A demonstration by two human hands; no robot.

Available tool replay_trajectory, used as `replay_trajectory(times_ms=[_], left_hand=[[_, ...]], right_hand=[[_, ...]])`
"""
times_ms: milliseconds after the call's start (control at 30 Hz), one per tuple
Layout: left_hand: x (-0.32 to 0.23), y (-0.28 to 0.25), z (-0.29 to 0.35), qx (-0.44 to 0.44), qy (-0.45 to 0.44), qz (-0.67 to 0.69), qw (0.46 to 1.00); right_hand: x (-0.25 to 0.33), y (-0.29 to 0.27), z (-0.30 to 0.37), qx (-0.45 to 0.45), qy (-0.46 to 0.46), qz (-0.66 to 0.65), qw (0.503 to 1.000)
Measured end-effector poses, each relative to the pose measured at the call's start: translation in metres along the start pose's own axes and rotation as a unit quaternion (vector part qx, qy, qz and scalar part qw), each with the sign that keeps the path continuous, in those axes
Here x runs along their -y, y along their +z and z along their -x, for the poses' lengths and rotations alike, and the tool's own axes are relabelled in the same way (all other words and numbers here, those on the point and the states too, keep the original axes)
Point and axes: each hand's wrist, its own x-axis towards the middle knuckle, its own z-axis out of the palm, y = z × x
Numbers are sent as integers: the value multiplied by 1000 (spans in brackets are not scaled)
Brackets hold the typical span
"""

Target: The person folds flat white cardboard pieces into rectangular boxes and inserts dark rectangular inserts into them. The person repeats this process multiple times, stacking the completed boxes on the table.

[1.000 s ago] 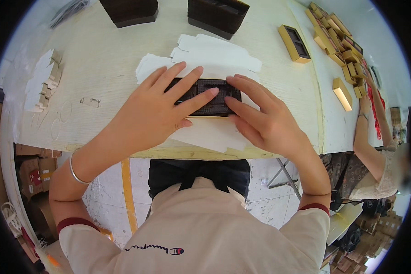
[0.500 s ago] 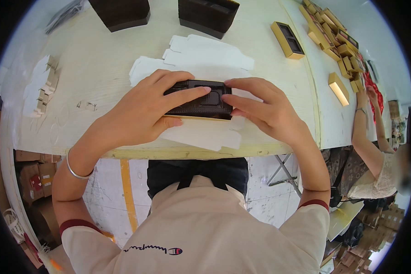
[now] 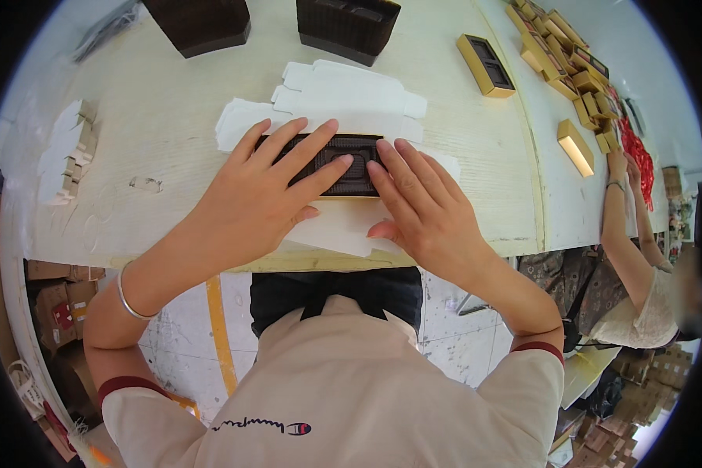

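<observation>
A black plastic tray [image 3: 356,181] with moulded hollows sits in a shallow gold box, whose near edge shows as a thin gold line. The box lies on flat white card blanks [image 3: 343,87] in front of me. My left hand [image 3: 261,191] is spread over the tray's left part, fingertips on the tray and its far edge, thumb by the near side. At the right end, the outstretched fingers of my right hand [image 3: 429,203] rest on the tray, with the thumb apart on the near side. Neither hand grips the box.
Two dark stacks of trays [image 3: 199,27] [image 3: 347,31] stand at the far edge. To the right are a gold box with a black insert [image 3: 487,66], another gold box [image 3: 576,148], piled gold boxes [image 3: 558,54] and red ribbon [image 3: 636,156] near another person's hands [image 3: 618,165]. Folded white card pieces [image 3: 70,152] stand left.
My right hand has shifted from holding the box's right end to lying flatter on the tray. My left fingers have spread wider across it. The tray looks more level with the box rim.
</observation>
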Motion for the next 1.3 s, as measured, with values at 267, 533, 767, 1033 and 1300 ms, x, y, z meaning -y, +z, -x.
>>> replay_trajectory(times_ms=[267, 533, 767, 1033, 1300], left_hand=[[10, -15, 9, -20, -48, 35, 998], [21, -16, 24, -99, -58, 233, 966], [-5, -68, 44, -65, 243, 678, 691], [-43, -101, 45, -83, 301, 743, 592], [-4, -60, 60, -165, 163, 585, 777]], right_hand=[[-19, -13, -16, -60, 67, -208, 974], [-23, -14, -22, -5, 88, -166, 982], [-132, -1, 13, 19, 352, -19, 935], [-138, 13, -11, -108, 185, 61, 975], [20, -11, -7, 80, 11, -86, 993]])
